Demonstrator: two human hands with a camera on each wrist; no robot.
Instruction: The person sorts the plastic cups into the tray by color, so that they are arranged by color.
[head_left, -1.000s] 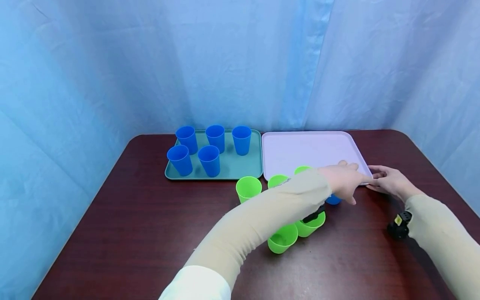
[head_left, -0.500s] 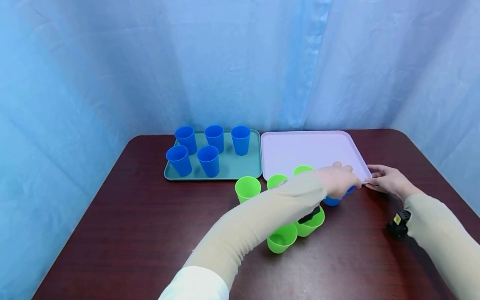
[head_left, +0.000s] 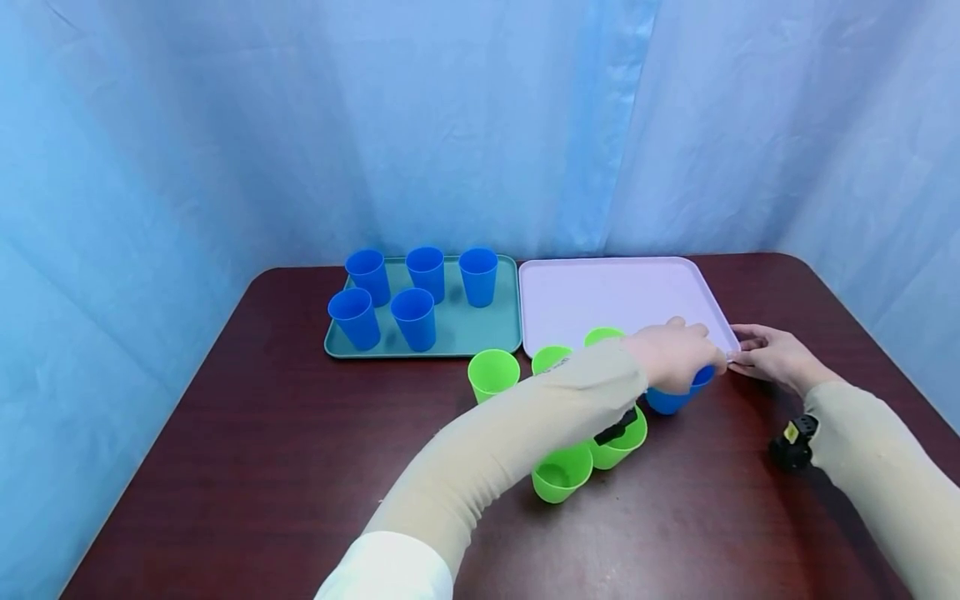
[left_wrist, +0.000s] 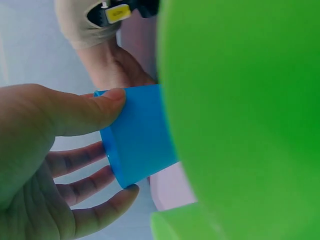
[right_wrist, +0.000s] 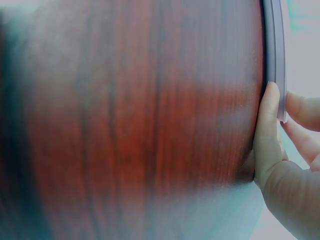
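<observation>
My left hand (head_left: 675, 357) reaches across the table and grips a blue cup (head_left: 670, 400) beside the near right corner of the lilac tray (head_left: 600, 292). In the left wrist view its thumb (left_wrist: 95, 107) presses one side of the blue cup (left_wrist: 140, 135) and the fingers curl round the other. My right hand (head_left: 765, 354) pinches the tray's near right corner. Its thumb (right_wrist: 267, 130) lies against the tray's rim (right_wrist: 275, 50), with the fingers on the far side.
Several green cups (head_left: 561, 475) stand on the dark wooden table (head_left: 262, 458) under my left forearm and in front of the lilac tray. A teal tray (head_left: 465, 333) at the back left holds several blue cups (head_left: 412, 317). Blue curtains close off the back and sides.
My left hand has curled round the blue cup, which now shows more below the hand. My right hand stays at the tray's corner.
</observation>
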